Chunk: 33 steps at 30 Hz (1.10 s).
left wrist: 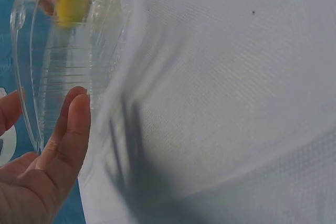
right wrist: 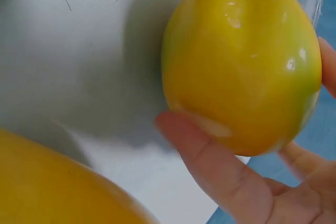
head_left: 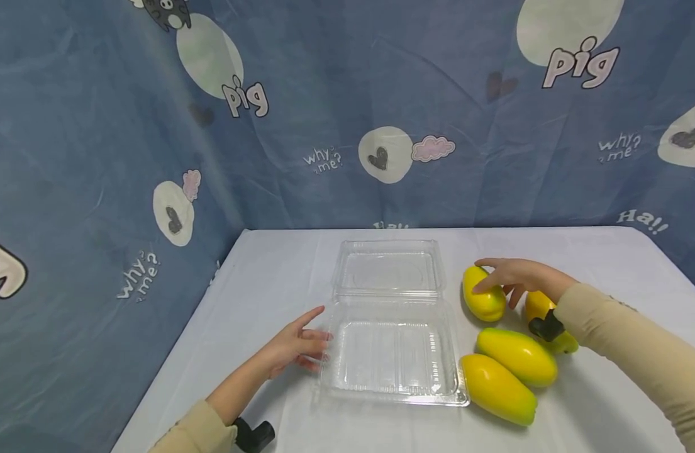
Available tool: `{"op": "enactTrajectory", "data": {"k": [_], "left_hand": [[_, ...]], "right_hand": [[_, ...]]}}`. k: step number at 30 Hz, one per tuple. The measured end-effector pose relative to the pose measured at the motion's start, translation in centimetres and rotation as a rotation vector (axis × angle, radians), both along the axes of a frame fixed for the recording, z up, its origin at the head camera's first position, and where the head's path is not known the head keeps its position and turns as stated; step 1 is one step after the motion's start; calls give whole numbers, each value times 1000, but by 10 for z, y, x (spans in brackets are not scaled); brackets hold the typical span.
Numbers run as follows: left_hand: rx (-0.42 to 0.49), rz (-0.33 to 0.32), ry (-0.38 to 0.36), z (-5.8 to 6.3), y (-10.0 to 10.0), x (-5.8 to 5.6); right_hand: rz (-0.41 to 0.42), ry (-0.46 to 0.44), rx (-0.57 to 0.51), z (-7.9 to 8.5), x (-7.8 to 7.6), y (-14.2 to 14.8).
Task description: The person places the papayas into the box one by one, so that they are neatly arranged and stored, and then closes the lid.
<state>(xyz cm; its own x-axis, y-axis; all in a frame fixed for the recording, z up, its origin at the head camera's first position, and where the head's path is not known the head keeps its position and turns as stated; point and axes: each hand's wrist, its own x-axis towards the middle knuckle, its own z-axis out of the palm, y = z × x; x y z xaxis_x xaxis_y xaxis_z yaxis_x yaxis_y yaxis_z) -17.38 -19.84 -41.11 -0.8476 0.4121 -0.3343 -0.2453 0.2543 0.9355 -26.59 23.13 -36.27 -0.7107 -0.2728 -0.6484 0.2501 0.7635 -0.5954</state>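
My right hand (head_left: 511,277) grips a yellow mango (head_left: 483,294) with green patches, right of the clear plastic box. In the right wrist view its thumb (right wrist: 210,163) lies along one side of the mango and other fingers reach round the far side. Beside the left wall of the box (head_left: 463,397) is my left hand (head_left: 296,346), its fingers spread and loosely extended. The left wrist view has those fingers (left wrist: 71,129) right at the wall, with nothing held. The box lies with its lid (head_left: 438,267) folded back, away from me.
Two mangoes lie side by side near the box's right front corner, the upper mango (head_left: 517,357) and the lower mango (head_left: 497,390). Another yellow mango (head_left: 565,343) is partly hidden under the right wrist. A blue printed curtain (head_left: 324,189) hangs behind the white-covered table (head_left: 279,264).
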Motion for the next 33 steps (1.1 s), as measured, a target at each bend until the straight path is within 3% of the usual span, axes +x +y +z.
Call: {"op": "enactTrajectory", "data": {"k": [11, 25, 33], "left_hand": [[10, 9, 7, -1, 0, 1], [13, 13, -1, -3, -1, 1], [10, 24, -12, -5, 0, 0]], "right_hand": [[7, 25, -37, 3, 0, -2], [56, 133, -113, 25, 8, -8], [36, 189, -117, 35, 13, -20]]}}
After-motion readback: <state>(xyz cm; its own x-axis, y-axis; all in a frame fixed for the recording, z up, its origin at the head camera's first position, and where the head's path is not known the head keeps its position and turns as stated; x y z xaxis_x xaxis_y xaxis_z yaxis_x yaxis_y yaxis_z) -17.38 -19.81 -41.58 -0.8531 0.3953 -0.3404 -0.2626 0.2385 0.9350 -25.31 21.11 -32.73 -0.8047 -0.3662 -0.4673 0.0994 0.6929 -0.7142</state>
